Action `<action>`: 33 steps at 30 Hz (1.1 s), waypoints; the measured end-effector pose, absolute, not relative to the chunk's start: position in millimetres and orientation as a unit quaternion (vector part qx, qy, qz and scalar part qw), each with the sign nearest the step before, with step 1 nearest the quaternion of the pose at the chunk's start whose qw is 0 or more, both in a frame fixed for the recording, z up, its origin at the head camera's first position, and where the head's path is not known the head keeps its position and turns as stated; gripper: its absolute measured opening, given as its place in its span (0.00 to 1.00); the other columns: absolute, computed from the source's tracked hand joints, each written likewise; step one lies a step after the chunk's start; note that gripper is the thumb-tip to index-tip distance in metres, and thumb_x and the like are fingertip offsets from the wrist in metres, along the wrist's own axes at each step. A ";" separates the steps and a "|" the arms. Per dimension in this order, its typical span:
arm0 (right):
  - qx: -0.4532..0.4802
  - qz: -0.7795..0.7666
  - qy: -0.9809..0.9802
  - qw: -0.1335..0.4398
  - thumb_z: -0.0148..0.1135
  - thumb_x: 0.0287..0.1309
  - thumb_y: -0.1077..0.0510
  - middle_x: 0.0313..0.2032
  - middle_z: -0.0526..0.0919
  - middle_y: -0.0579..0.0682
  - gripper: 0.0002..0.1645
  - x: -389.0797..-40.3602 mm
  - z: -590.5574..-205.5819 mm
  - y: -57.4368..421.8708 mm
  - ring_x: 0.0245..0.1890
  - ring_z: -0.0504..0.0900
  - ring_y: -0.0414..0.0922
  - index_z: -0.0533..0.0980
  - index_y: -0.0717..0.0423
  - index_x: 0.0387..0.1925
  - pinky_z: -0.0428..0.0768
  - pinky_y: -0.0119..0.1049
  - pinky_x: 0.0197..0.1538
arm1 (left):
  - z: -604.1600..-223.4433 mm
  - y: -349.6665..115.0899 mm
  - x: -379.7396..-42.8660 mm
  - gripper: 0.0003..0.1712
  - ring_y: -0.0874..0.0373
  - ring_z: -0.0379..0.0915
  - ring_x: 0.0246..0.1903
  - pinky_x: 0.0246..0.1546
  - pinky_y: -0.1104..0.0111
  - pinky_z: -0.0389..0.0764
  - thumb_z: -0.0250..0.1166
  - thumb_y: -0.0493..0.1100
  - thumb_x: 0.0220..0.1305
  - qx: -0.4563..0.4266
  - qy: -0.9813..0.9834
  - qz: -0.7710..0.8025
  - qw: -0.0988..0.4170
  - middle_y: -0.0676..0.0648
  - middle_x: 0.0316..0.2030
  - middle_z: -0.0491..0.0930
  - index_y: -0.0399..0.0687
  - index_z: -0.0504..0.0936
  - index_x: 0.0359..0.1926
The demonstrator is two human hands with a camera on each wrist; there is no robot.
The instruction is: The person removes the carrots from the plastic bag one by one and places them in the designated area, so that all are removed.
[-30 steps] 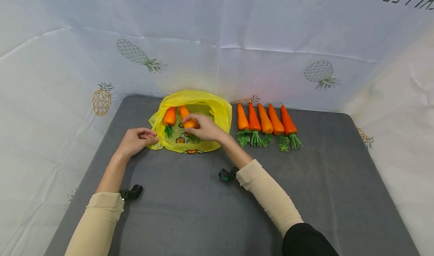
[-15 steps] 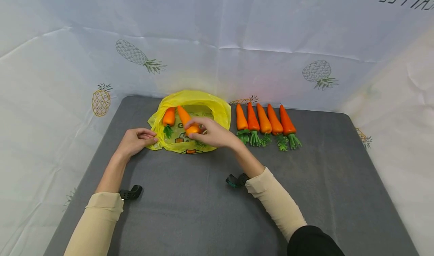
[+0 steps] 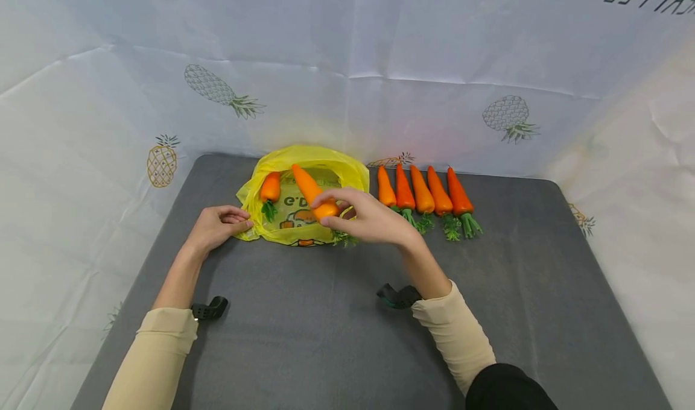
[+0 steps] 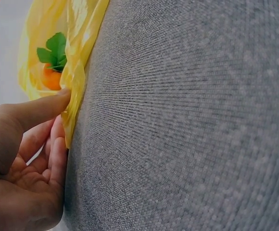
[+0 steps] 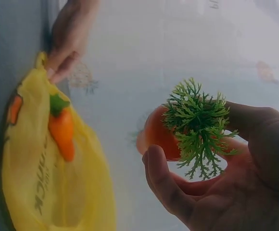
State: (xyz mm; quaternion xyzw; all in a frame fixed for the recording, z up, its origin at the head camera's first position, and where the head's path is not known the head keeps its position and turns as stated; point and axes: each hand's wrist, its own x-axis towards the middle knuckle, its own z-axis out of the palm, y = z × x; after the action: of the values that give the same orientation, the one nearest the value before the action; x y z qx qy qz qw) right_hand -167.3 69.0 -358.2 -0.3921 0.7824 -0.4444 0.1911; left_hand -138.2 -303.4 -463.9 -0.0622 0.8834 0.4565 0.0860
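Note:
A yellow plastic bag point(image 3: 339, 160) lies with its mouth spread wide on the grey table. My left hand point(image 3: 217, 228) pinches its left edge between thumb and fingers, plain in the left wrist view, where the bag point(image 4: 86, 24) bunches at the thumb tip. One orange carrot point(image 3: 269, 187) with a green leafy top lies inside at the left. My right hand point(image 3: 369, 217) grips another carrot point(image 3: 306, 186) by its thick end, its narrow end pointing up and left over the bag's opening. Feathery greens point(image 5: 197, 125) hang from that carrot in the right wrist view.
Several carrots point(image 3: 423, 193) lie side by side in a row to the right of the bag, narrow ends toward the back. A white cloth point(image 3: 304, 30) with pineapple prints rises behind the grey table point(image 3: 271, 337).
My right hand has moved right with the carrot, from within the bag's opening to its right rim, and the carrot appears raised. My left hand keeps its hold in the same place.

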 end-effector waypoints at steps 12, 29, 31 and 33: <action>-0.323 -0.465 0.814 0.129 0.67 0.77 0.54 0.56 0.83 0.48 0.19 -164.3 -334.4 136.4 0.52 0.81 0.49 0.80 0.43 0.65 0.81 0.50 0.63 | -463.0 -302.0 -136.8 0.23 0.71 0.79 0.35 0.39 0.77 0.81 0.75 0.49 0.73 -0.062 0.884 0.455 0.087 0.52 0.38 0.88 0.35 0.87 0.57; -0.179 -0.413 0.889 0.084 0.61 0.81 0.51 0.67 0.81 0.54 0.23 -182.4 -339.3 245.0 0.57 0.83 0.46 0.77 0.47 0.71 0.82 0.29 0.48 | -463.4 -302.7 -135.9 0.22 0.68 0.79 0.35 0.39 0.76 0.81 0.74 0.49 0.73 -0.061 0.886 0.451 0.085 0.53 0.38 0.86 0.35 0.87 0.56; -0.155 -0.412 0.893 0.089 0.61 0.81 0.50 0.71 0.78 0.55 0.24 -185.8 -342.7 258.4 0.62 0.83 0.51 0.76 0.48 0.72 0.81 0.27 0.48 | -463.4 -302.2 -136.3 0.22 0.68 0.79 0.35 0.39 0.76 0.81 0.74 0.49 0.73 -0.061 0.887 0.450 0.086 0.53 0.39 0.86 0.36 0.87 0.56; -0.148 -0.408 0.896 0.094 0.59 0.82 0.51 0.75 0.74 0.58 0.26 -190.1 -347.6 272.2 0.67 0.80 0.58 0.74 0.51 0.74 0.80 0.25 0.49 | -463.7 -301.7 -137.1 0.22 0.69 0.79 0.35 0.39 0.76 0.81 0.74 0.49 0.73 -0.060 0.888 0.448 0.087 0.52 0.39 0.87 0.36 0.87 0.57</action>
State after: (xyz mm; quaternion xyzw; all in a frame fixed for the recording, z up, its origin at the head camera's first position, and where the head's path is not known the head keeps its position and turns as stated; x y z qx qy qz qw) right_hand -190.1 272.2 -347.6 -0.1482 0.8961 -0.4076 0.0944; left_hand -137.1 -301.7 -463.7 -0.0605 0.8877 0.4481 0.0871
